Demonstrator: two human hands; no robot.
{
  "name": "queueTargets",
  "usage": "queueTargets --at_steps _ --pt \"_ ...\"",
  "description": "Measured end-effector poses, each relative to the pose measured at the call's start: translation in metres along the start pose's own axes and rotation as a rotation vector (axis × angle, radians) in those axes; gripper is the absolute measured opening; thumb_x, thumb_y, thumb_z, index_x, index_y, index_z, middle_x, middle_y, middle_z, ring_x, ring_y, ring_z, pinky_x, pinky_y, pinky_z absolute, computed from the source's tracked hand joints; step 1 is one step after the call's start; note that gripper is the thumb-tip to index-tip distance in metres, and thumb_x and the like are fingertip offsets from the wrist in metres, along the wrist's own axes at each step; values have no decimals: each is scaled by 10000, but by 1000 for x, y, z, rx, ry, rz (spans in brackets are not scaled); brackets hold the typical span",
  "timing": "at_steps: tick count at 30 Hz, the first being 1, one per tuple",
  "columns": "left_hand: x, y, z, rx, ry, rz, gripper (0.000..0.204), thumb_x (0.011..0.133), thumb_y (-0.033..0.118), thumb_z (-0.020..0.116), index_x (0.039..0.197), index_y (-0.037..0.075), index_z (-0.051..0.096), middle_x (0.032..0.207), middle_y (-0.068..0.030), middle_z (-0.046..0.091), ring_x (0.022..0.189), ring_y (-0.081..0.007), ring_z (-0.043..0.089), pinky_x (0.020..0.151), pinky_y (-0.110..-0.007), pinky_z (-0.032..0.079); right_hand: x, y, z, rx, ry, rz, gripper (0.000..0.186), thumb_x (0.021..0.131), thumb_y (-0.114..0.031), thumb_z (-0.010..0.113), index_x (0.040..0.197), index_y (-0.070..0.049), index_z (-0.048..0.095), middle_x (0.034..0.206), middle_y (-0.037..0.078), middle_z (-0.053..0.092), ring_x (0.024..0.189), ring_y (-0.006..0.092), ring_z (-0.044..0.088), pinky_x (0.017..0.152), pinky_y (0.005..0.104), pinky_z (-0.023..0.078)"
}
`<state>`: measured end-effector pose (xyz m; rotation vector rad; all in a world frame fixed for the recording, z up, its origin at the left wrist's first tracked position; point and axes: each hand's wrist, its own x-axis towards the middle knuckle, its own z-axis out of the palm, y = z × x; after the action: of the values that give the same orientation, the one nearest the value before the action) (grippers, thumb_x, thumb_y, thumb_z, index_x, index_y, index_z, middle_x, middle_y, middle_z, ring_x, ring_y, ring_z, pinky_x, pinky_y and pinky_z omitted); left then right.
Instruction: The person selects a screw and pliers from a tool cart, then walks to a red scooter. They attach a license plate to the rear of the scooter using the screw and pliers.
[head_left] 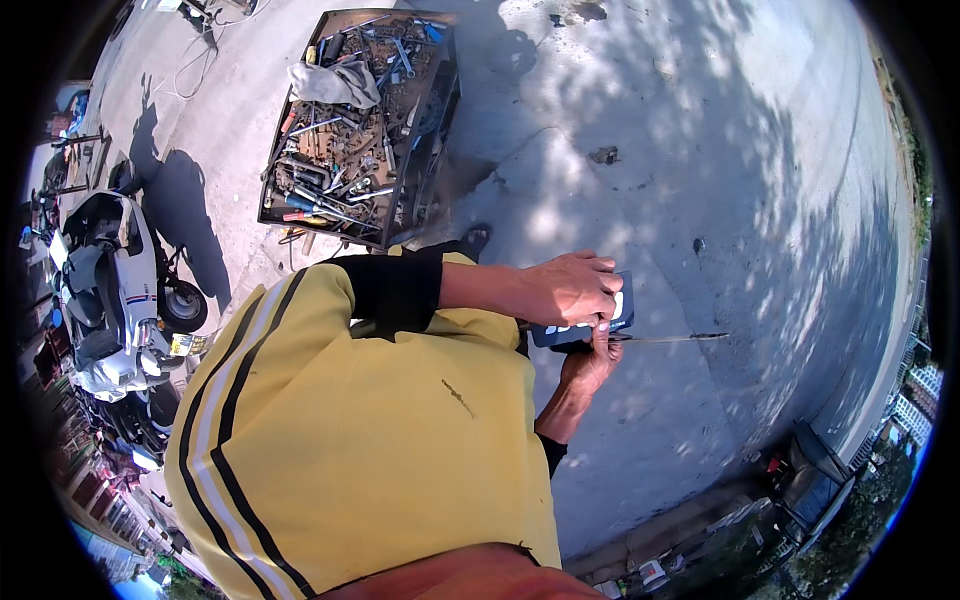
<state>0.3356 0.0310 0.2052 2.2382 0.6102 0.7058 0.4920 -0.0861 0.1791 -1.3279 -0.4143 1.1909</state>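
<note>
My left hand (568, 288) reaches across from the left, its fingers curled over the top of a flat dark-blue box (575, 334) with pale lettering. From below, my right hand (590, 368) meets the box's lower edge, fingers bent and one fingertip against it. A thin tan rod (670, 338) with a dark far end sticks out to the right beside my right fingers. It appears held there, though its near end is hidden. Whether the box is open cannot be made out.
A metal tool tray (413, 160) full of wrenches, screwdrivers and small parts stands at the upper middle, with a grey rag (335, 83) on it. A white scooter (125, 290) is parked at left. A dark vehicle (810, 475) stands lower right. Concrete ground (720, 230) lies beyond my hands.
</note>
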Motion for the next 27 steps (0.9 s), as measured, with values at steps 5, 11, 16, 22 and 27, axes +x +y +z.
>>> queueTargets --at_steps 5,11,16,22,27 --pt "3 -15 -11 148 178 -91 106 805 232 734 865 150 703 905 20 571 991 -194 543 912 -363 438 43 -8 23 -40 -152 107 241 938 -248 729 878 -37 630 718 -9 545 644 94 485 624 265 405" --pt "15 -21 -27 259 378 -172 125 769 180 755 851 115 687 895 -3 573 949 -224 567 883 -369 454 91 -23 44 -203 -278 160 276 943 -282 731 835 -48 635 672 -5 559 573 89 518 531 247 429" --pt "50 -15 -23 339 468 -231 178 736 121 771 869 101 654 892 -14 567 945 -234 567 847 -367 449 139 -56 36 -312 -421 144 295 944 -304 733 822 -46 657 643 -6 584 539 90 551 525 239 437" --pt "92 -14 -5 448 620 -293 254 703 45 761 889 97 597 921 -22 593 918 -246 577 842 -370 446 189 -88 29 -364 -586 143 278 944 -288 733 825 -45 669 640 -10 587 545 80 552 536 230 439" --pt "103 -3 16 276 697 -409 286 699 -24 746 889 91 566 939 -35 643 918 -259 596 841 -364 463 217 -104 14 -416 -610 194 286 919 -271 758 768 -59 638 643 -5 575 532 84 530 513 235 424"
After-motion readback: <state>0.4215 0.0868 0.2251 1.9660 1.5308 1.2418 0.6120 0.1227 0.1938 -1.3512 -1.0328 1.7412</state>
